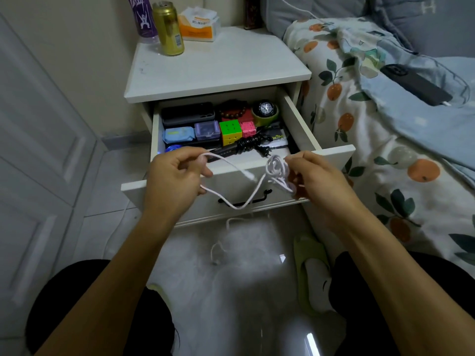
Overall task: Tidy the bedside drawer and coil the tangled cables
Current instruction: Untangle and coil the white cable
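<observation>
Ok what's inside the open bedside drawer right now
In the drawer: a dark case, bead bracelet, watch, two puzzle cubes, wipes pack, clear box, bundled black cord. Whatever lies beneath them is hidden.

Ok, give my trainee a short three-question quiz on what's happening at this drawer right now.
1. True or false: the drawer is closed.
2. Which hand holds the coiled loops of the white cable? A) left hand B) right hand
3. Fill in: on the nightstand top, the gold can stands beside a purple ____.

Key: 1 false; 2 B; 3 bottle.
</observation>
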The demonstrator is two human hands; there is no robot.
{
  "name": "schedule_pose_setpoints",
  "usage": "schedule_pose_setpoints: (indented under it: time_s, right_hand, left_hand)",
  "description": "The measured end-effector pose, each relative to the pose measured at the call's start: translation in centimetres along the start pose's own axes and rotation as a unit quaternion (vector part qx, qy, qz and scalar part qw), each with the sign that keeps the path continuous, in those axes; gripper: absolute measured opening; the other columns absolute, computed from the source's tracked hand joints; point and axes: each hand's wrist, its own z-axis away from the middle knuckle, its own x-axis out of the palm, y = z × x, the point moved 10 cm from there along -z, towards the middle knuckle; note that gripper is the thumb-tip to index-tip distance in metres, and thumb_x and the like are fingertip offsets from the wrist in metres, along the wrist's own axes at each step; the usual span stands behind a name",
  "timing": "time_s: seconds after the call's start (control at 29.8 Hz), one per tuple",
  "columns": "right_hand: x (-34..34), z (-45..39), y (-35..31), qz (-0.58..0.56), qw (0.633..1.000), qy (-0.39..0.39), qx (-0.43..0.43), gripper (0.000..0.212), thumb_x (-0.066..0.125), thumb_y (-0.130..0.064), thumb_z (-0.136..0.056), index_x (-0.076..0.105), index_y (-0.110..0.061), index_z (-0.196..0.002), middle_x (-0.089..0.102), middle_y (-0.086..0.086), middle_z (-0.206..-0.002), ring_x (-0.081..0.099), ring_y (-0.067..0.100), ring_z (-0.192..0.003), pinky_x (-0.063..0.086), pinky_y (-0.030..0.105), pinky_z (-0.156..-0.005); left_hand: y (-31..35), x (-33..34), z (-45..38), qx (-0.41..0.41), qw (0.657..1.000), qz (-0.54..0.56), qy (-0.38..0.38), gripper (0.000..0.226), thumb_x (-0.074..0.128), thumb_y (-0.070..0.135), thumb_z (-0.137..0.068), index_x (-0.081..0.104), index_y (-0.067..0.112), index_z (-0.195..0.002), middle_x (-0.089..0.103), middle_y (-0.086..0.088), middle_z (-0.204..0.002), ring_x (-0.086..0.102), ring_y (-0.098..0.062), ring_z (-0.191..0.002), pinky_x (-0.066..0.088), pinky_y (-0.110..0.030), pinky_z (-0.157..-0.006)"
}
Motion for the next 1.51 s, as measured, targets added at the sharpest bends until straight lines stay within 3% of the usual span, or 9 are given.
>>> schedule_pose_setpoints:
  time_s: [0.13,0.27,0.44,0.57,0.77,0.94,1.07,1.24,1.51]
  right_hand:
    - [0.0,0.4,-1.2,0.013,0.998,-0.017,-0.053,0.021,0.054,-0.022,-0.098,0.057,-0.011,-0.08,0.059,-0.007,-0.058,0.054,0.009,-0.054,0.046,0.023,-0.05]
    - [1.8,0.9,-0.8,0.026,0.996,-0.065,-0.054,0.02,0.054,-0.026,-0.099,0.06,-0.011,-0.088,0.068,0.012,-0.077,0.063,0.021,-0.069,0.052,0.029,-0.06]
    - [3.3,1.6,-0.2,-0.015,0.994,-0.102,-0.041,0.019,0.055,-0.021,-0.1,0.058,-0.002,-0.096,0.073,0.012,-0.087,0.07,0.027,-0.077,0.058,0.034,-0.067]
    - [4.1,1.9,0.2,-0.048,0.993,-0.105,-0.035,0.018,0.055,-0.017,-0.1,0.056,0.001,-0.097,0.074,0.009,-0.084,0.071,0.023,-0.073,0.058,0.03,-0.064]
    - [3.8,1.8,1.0,-0.013,0.995,-0.099,-0.004,0.025,0.056,-0.028,-0.098,0.065,-0.006,-0.099,0.074,0.014,-0.087,0.072,0.027,-0.079,0.061,0.041,-0.076]
    - [2.5,1.9,-1.6,0.146,0.979,-0.024,-0.139,0.014,0.06,-0.037,-0.094,0.064,-0.024,-0.096,0.069,-0.005,-0.089,0.066,0.009,-0.08,0.056,0.024,-0.068]
    - [4.8,2.7,-2.6,0.214,0.95,-0.099,-0.205,0.016,0.063,-0.029,-0.094,0.069,-0.03,-0.109,0.066,-0.014,-0.101,0.061,0.004,-0.091,0.051,0.015,-0.07]
    - [5.8,3.0,-2.8,0.302,0.913,-0.124,-0.244,0.02,0.07,-0.023,-0.089,0.07,-0.023,-0.109,0.068,-0.01,-0.098,0.062,0.008,-0.09,0.052,0.033,-0.081]
    - [4.4,4.3,-5.2,0.33,0.876,-0.009,-0.35,0.018,0.075,-0.027,-0.084,0.07,-0.013,-0.095,0.062,0.001,-0.082,0.055,0.013,-0.069,0.049,0.036,-0.063]
  left_hand:
    - [-1.2,3.2,1.9,-0.026,0.979,-0.077,-0.188,0.026,0.058,0.004,-0.094,0.073,0.023,-0.085,0.071,0.0,-0.063,0.062,-0.01,-0.046,0.051,-0.019,-0.048]
    - [-2.9,5.0,3.6,-0.03,0.93,-0.206,-0.303,0.013,0.064,0.019,-0.092,0.072,0.026,-0.098,0.071,0.008,-0.072,0.065,-0.006,-0.066,0.052,-0.022,-0.064]
    - [1.0,3.8,4.0,0.104,0.961,-0.134,-0.218,0.031,0.06,0.042,-0.091,0.065,0.031,-0.12,0.064,0.024,-0.108,0.058,0.004,-0.102,0.046,-0.013,-0.086]
    - [2.0,4.8,4.9,0.078,0.968,-0.025,-0.236,0.024,0.065,0.046,-0.084,0.067,0.034,-0.104,0.069,0.018,-0.095,0.066,-0.004,-0.089,0.052,-0.016,-0.078]
    - [0.9,3.7,3.9,0.033,0.988,0.018,-0.149,0.024,0.071,0.008,-0.087,0.072,0.032,-0.092,0.072,0.012,-0.075,0.069,-0.01,-0.061,0.059,-0.025,-0.064]
    - [1.4,3.2,3.7,0.05,0.992,0.016,-0.117,0.022,0.071,0.014,-0.088,0.073,0.033,-0.097,0.073,0.018,-0.076,0.063,0.0,-0.057,0.051,-0.016,-0.054]
    - [1.4,3.4,3.7,0.042,0.991,0.028,-0.125,0.023,0.067,0.008,-0.09,0.072,0.03,-0.095,0.071,0.021,-0.071,0.064,-0.002,-0.058,0.049,-0.012,-0.055]
    - [1.5,3.9,3.5,0.052,0.984,0.017,-0.169,0.025,0.064,0.004,-0.091,0.071,0.026,-0.098,0.073,0.015,-0.081,0.069,-0.011,-0.069,0.055,-0.019,-0.066]
    - [2.6,3.6,3.8,0.077,0.986,0.017,-0.146,0.012,0.072,0.019,-0.088,0.073,0.027,-0.096,0.072,0.012,-0.083,0.067,-0.019,-0.071,0.057,-0.035,-0.066]
